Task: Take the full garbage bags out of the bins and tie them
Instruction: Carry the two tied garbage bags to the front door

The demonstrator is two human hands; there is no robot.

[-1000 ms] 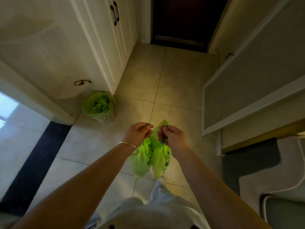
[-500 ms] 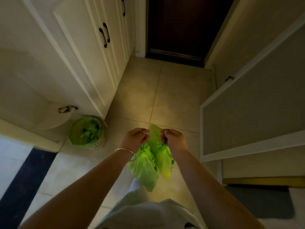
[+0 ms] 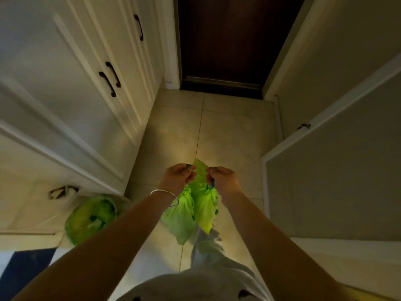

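Two bright green garbage bags (image 3: 191, 213) hang side by side in front of me above the tiled floor. My left hand (image 3: 179, 178), with a silver bangle on the wrist, pinches the top of the bags from the left. My right hand (image 3: 223, 180) pinches the top and a dark drawstring from the right. A flap of green plastic stands up between the two hands. A small bin (image 3: 91, 218) lined with another green bag and holding rubbish stands on the floor at the lower left, beside the cabinet.
White cabinets with dark handles (image 3: 109, 79) line the left side. A dark door (image 3: 223, 40) closes the far end of the hallway. A white-framed grey panel door (image 3: 336, 159) stands open on the right. My pale trousers show at the bottom.
I have walked forward toward the dark door; the bin has slid down and to the left in view. Both hands keep their hold on the bag tops.
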